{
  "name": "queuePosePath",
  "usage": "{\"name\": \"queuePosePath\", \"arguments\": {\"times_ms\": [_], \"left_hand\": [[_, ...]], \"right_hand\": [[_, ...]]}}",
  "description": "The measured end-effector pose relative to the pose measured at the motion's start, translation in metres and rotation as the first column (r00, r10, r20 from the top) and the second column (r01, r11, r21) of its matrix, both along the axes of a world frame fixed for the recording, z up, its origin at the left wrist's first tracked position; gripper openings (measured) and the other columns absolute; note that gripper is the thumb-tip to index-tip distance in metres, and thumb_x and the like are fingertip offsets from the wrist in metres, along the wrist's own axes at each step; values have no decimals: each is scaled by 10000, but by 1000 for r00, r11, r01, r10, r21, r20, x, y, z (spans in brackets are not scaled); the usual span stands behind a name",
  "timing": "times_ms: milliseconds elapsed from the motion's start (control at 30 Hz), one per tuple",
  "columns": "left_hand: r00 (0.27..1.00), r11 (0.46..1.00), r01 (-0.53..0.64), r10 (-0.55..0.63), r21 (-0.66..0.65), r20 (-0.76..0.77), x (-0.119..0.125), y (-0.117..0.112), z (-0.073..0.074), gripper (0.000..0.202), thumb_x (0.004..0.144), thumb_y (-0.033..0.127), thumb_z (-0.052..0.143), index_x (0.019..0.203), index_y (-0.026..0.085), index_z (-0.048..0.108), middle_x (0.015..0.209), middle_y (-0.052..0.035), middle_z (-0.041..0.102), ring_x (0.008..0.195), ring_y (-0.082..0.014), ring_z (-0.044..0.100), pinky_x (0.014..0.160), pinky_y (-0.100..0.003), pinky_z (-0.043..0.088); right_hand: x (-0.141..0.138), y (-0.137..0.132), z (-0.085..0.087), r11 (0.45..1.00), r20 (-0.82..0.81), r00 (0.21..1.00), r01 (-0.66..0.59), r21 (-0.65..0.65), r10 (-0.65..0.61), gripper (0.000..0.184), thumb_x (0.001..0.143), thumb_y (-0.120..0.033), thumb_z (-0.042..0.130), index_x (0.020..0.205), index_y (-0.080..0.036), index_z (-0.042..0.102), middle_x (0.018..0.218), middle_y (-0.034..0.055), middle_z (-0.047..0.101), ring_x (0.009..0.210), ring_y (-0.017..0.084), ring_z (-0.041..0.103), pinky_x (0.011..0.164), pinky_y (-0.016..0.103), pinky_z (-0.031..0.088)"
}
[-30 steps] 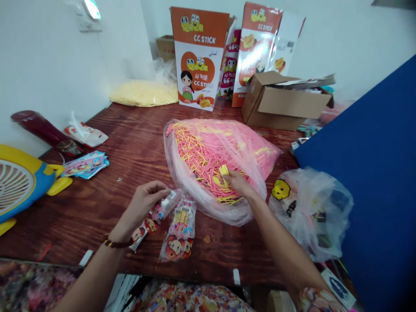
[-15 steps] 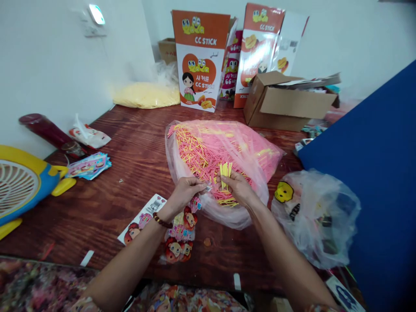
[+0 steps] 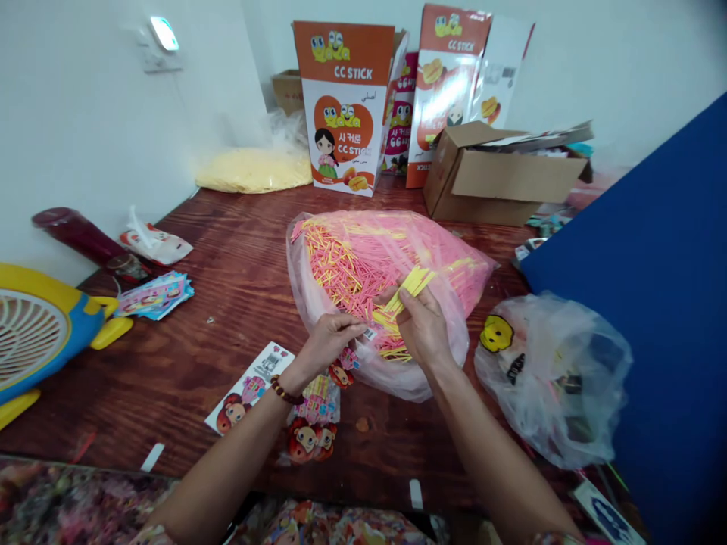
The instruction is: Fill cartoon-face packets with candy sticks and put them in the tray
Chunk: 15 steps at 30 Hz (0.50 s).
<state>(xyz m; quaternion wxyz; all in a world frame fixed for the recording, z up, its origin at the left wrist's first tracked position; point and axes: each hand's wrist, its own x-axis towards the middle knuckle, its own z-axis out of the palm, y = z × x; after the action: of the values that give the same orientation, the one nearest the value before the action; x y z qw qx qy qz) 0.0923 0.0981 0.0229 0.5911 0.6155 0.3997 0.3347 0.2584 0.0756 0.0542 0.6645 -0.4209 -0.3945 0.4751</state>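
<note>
A large clear plastic bag (image 3: 440, 344) lies open on the table, full of thin pink and yellow sticks (image 3: 341, 265). Over its near side, my right hand (image 3: 423, 325) grips a small bunch of yellow sticks (image 3: 416, 281), which tilts up to the right. My left hand (image 3: 335, 341), with a beaded bracelet on the wrist, pinches the edge of a small printed packet (image 3: 342, 371); a barcode shows by the fingertips. Below that hand lie more printed packets (image 3: 312, 435), showing red-haired cartoon figures. A white printed card (image 3: 250, 386) lies left of the wrist, partly behind the forearm.
Orange and white cartons (image 3: 346, 106) stand at the back beside an open brown box (image 3: 511, 182). To the right are a knotted plastic bag (image 3: 556, 378) and a blue panel (image 3: 647, 272). A yellow-blue fan (image 3: 45, 325), a bottle (image 3: 85, 238) and stacked packets (image 3: 156, 294) sit left.
My right hand has turned and lifted slightly, so the yellow sticks now slant to the right instead of standing upright. My left hand has shifted slightly right, still pinching the packet.
</note>
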Motion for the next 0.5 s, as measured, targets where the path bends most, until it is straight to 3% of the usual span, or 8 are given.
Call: {"name": "queuePosePath", "arguments": {"times_ms": [267, 500], "left_hand": [[999, 1000, 3, -1, -30, 54, 7, -2, 11, 294, 780, 424, 694, 673, 150, 703, 543, 7, 615, 499, -105, 514, 517, -228, 407], [986, 997, -51, 59, -57, 156, 12, 0, 4, 334, 748, 469, 732, 676, 145, 704, 575, -6, 639, 525, -112, 535, 552, -242, 426]], "right_hand": [[-14, -2, -14, 999, -100, 994, -37, -10, 36, 186, 840, -326, 607, 1001, -246, 557, 813, -13, 725, 876, 213, 722, 875, 372, 528], [-10, -7, -13, 1000, 63, 998, -20, 24, 18, 112, 890, -305, 579, 969, -236, 618, 944, 14, 760, 1011, 206, 701, 1002, 378, 467]]}}
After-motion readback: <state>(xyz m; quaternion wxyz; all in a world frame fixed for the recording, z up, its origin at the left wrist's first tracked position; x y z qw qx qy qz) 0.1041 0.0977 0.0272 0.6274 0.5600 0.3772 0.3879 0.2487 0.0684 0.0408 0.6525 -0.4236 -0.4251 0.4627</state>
